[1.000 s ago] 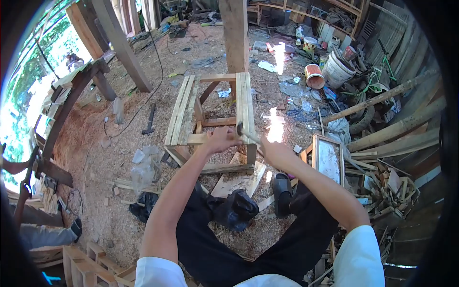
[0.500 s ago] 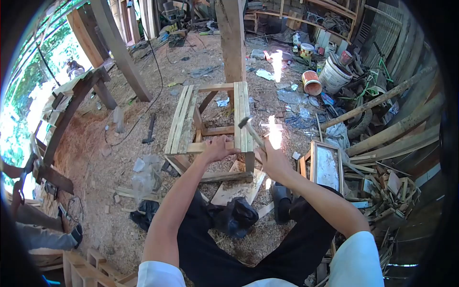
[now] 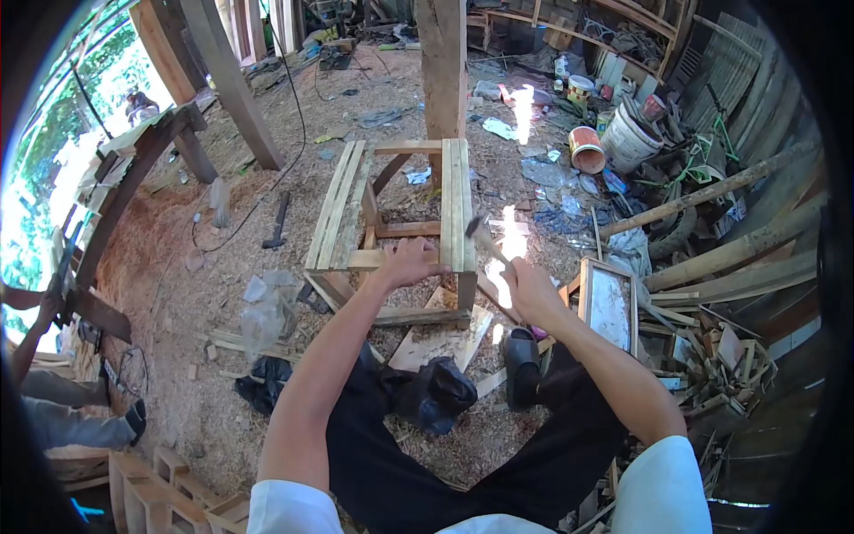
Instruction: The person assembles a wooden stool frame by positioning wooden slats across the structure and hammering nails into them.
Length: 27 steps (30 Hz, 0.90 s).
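Observation:
A wooden stool-like frame [image 3: 459,205] stands upright before me, with slats along its left and right top sides and an open middle. My left hand [image 3: 411,262] is closed over its near top rail, close to the right-hand slats. In my right hand [image 3: 535,292] is a hammer [image 3: 492,246], gripped by its handle. The hammer's dark head hangs in the air just right of the slats, apart from the wood. Whether a nail sits under my left fingers is hidden.
A wooden post [image 3: 442,80] rises behind the frame. Another hammer [image 3: 279,220] lies on the sawdust-covered ground at left. A black plastic bag [image 3: 436,396] sits between my legs. Buckets [image 3: 630,138] and scrap wood [image 3: 734,360] are at right. Another person's legs [image 3: 80,418] show at left.
My right hand has swung the hammer right, from over the slats' edge to beside them. My left hand stays on the rail. At left, the other person's arm has come into view.

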Available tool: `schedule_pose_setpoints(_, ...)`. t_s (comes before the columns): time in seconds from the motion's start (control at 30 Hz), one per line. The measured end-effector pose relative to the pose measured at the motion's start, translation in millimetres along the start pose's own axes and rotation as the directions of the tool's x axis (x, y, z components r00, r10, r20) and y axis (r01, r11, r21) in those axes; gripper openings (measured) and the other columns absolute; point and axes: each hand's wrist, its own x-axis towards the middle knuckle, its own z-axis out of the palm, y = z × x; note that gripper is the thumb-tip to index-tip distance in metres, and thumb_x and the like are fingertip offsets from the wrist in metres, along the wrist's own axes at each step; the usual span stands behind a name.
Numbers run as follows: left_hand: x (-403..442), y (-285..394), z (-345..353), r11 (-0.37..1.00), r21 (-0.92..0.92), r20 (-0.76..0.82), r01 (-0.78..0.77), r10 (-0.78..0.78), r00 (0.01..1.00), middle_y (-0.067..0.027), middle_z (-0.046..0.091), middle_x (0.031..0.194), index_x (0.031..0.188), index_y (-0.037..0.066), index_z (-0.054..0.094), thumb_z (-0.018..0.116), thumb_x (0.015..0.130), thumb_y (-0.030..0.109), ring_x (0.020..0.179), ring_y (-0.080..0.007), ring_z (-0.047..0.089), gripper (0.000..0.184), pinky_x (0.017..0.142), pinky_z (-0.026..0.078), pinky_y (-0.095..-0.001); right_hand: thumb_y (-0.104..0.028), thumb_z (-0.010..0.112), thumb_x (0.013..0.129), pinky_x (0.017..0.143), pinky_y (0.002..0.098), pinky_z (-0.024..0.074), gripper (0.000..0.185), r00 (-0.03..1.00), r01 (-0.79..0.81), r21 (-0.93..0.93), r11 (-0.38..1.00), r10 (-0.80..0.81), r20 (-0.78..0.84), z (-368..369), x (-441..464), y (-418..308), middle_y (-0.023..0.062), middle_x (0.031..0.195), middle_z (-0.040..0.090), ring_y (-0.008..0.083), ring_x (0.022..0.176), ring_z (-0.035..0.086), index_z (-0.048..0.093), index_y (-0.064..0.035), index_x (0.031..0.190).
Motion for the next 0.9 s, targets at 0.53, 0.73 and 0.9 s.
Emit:
schedule_pose_setpoints(0.53,5,-2,-1,0.998,0.051,0.001,0.038,-0.038,0.999,-0.0199,0.053,0.121,0.119,0.010,0.054,0.060,0.069,0.072,0.123,-0.0359,0.042,0.080,0.106,0.019,-0.0549,-0.028,0.040,0.096,0.064,0.0568,0.0425,0.028,0.996,0.063,-0.148,0.987,-0.054,0.067,7,3,-7,0.0282,0.072,0.058,0.0483,0.070,0.057,0.041,0.0002,0.099)
schedule_pose_setpoints(0.73,8,-6,1,0.999,0.039,-0.001,-0.010,0.010,1.000,-0.0192,0.053,0.123,0.121,0.011,0.054,0.061,0.067,0.073,0.124,-0.0349,0.041,0.082,0.105,0.021,-0.0539,-0.027,0.043,0.093,0.072,0.0547,0.0451,0.031,0.988,-0.051,-0.117,0.992,0.067,0.140,15,2,-13,0.0294,0.076,0.060,0.0461,0.077,0.060,0.046,-0.0008,0.110)
schedule_pose_setpoints(0.9,8,3,-12,0.990,-0.131,0.034,0.054,-0.050,0.998,-0.0191,0.059,0.109,0.119,0.001,0.053,0.067,0.072,0.062,0.106,-0.0270,0.054,0.079,0.091,0.041,-0.0371,-0.029,0.053,0.087,0.073,0.0515,0.0455,0.033,0.990,-0.111,0.104,0.988,0.120,-0.079,10,30,-3,0.0281,0.083,0.061,0.0456,0.081,0.060,0.054,0.0020,0.099)
